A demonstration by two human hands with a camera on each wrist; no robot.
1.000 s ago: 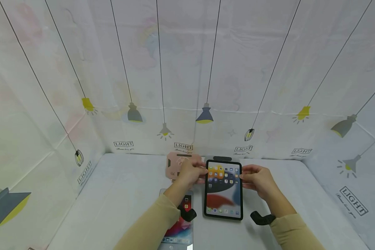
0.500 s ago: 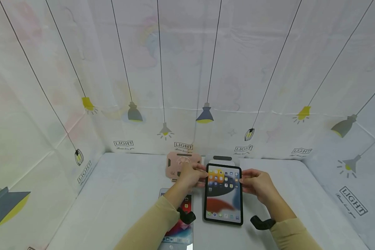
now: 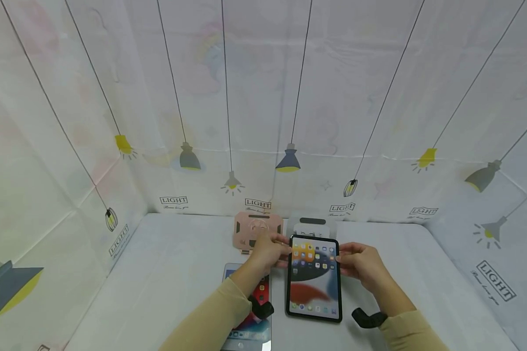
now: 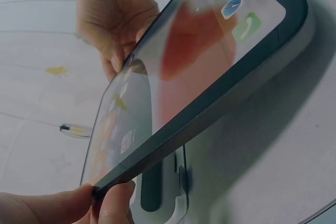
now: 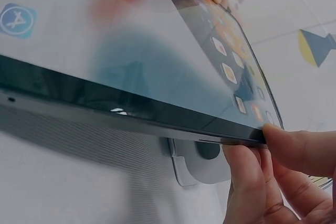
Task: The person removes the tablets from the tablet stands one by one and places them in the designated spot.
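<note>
A black-framed tablet (image 3: pixel 314 278), its lit screen full of app icons, is held between both hands. The left hand (image 3: pixel 265 248) pinches its upper left edge, thumb on top and fingers beneath in the left wrist view. On the opposite edge, the right hand (image 3: pixel 362 263) pinches the same way, thumb (image 5: pixel 299 142) over the screen border. The tablet's upper end is raised, and a shadow falls under it. Just beyond its top edge stands a pale grey stand (image 3: pixel 313 228) with a dark pad, partly hidden by the tablet.
A pink stand (image 3: pixel 246 229) with dark pads is behind the left hand. Under the left forearm a second, white-framed tablet (image 3: pixel 263 331) lies on the white table (image 3: pixel 171 273), partly covered. A fabric backdrop printed with lamps (image 3: pixel 287 158) rises behind the table.
Both hands have drawn the black-framed tablet a short way toward the person, off the grey stand's upper part. More of that stand now shows. The pink stand and second tablet stay put.
</note>
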